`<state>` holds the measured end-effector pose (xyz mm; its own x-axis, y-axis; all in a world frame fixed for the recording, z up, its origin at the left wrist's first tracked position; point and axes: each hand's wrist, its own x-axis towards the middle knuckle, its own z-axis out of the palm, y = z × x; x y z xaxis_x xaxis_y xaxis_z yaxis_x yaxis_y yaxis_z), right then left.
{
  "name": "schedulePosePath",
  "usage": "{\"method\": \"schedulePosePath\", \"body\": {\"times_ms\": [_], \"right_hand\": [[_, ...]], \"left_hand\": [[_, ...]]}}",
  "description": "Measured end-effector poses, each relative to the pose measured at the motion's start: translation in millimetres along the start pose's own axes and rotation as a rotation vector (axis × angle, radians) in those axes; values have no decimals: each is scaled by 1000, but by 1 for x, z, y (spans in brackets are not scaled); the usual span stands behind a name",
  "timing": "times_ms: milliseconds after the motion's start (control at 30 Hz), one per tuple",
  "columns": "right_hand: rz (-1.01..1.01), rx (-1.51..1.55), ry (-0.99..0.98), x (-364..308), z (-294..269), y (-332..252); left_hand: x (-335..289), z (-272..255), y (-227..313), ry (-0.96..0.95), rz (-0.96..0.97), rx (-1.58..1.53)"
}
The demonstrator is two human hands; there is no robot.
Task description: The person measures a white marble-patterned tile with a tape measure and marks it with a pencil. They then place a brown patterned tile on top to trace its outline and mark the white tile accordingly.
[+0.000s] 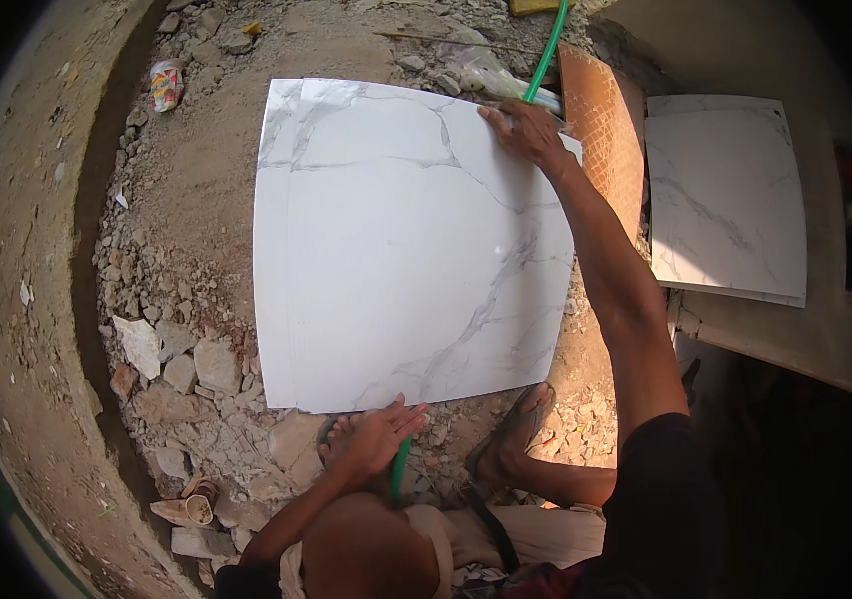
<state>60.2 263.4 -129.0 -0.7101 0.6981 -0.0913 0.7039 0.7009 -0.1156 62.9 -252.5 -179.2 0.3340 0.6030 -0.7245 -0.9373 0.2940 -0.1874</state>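
Observation:
A large white tile (396, 250) with grey marble veining lies in the middle, and a second tile (272, 250) shows as a strip beneath its left edge. My right hand (528, 135) is at the far right edge of the top tile, its fingers bent over the rim; part of the grip is hidden. At the near edge is my left hand (378, 439), its fingers stretched out toward the right, close to the rim. I cannot tell whether they touch the tile.
A green hose (548, 50) runs beyond the far edge. At right are a brown patterned panel (601, 130) and another marbled tile (726, 200) on a ledge. Rubble (186, 369) and a crumpled cup (166, 85) lie left, beside a concrete wall (26, 280). My sandaled foot (516, 431) is near the tile.

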Motion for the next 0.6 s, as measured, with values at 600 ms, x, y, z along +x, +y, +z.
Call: {"method": "schedulePosePath", "body": {"times_ms": [600], "right_hand": [[165, -124, 59, -3, 23, -19]], "left_hand": [[3, 1, 1, 6, 43, 1]]}}
